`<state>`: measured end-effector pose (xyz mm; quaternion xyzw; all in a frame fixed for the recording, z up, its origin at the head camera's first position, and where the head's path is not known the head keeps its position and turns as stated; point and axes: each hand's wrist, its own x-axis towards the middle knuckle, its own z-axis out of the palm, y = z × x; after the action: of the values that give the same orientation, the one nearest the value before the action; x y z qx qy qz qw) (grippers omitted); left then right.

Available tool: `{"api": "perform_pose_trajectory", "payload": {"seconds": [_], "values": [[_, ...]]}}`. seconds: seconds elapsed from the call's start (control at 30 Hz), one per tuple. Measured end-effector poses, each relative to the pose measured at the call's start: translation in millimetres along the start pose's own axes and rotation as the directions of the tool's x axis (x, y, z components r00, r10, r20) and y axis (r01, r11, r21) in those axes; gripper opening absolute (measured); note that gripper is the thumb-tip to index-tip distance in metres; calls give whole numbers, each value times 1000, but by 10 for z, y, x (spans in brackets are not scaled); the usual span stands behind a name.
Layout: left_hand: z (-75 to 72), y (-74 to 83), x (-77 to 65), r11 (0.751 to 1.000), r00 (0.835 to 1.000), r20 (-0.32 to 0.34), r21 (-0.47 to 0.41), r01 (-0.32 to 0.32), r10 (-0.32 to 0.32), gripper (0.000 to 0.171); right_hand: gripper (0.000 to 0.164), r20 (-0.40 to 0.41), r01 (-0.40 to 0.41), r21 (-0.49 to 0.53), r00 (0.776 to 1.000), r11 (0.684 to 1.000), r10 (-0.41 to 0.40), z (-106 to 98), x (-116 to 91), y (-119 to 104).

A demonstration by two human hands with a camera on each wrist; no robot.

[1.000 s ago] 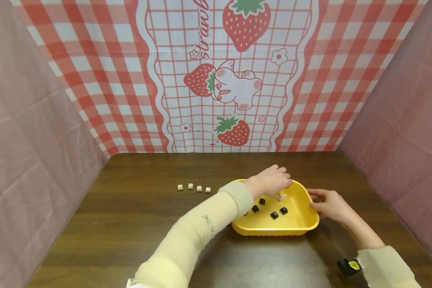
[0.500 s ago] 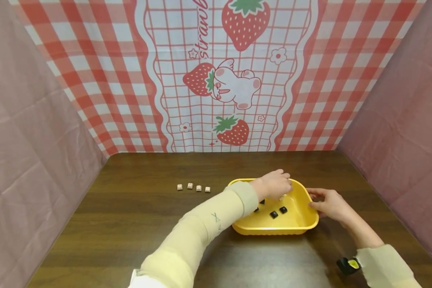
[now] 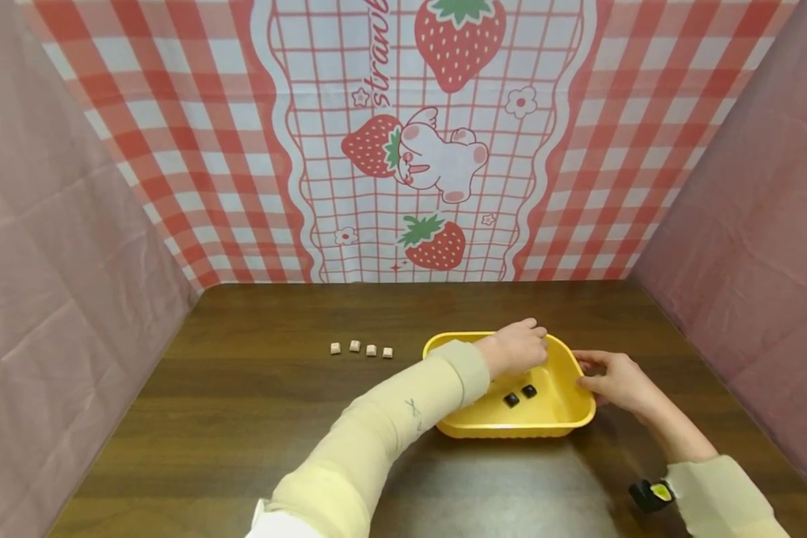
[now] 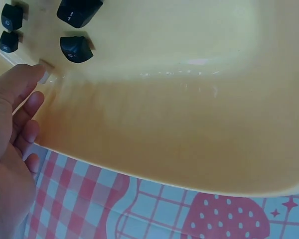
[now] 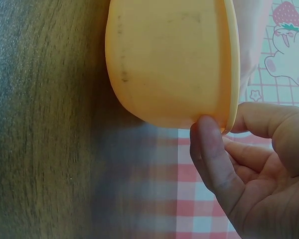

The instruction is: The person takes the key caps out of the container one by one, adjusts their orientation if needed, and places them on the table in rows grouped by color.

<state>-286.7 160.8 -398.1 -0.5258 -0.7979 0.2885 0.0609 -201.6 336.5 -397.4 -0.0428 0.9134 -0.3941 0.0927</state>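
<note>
White keycaps [image 3: 371,350]: four apparently remaining outside yellow tray [image 3: 514,431] | left hand [image 3: 519,348]: at fifth keycap [image 4: 45,76] inside, grip indeterminate | right hand [image 3: 620,384]: gripping tray

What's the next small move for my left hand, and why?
Probably to lift the pale piece out of the yellow tray: the left hand touches it, the right hand holds the tray's edge, and four pale keycaps sit together on the table.
</note>
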Motion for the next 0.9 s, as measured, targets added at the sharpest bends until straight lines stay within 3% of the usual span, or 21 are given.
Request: {"api": "perform_pose_trajectory", "payload": {"seconds": [0.67,0.9], "values": [[72,51,90,998,1000,-8,60,-29,29,26,56,2,-2,-6,1000,1000,2,-2,-4,-4],[23,27,39,1000,999,53,6,-5,5,24,56,-7,-4,-8,1000,1000,4,-1,-9,-2]]}}
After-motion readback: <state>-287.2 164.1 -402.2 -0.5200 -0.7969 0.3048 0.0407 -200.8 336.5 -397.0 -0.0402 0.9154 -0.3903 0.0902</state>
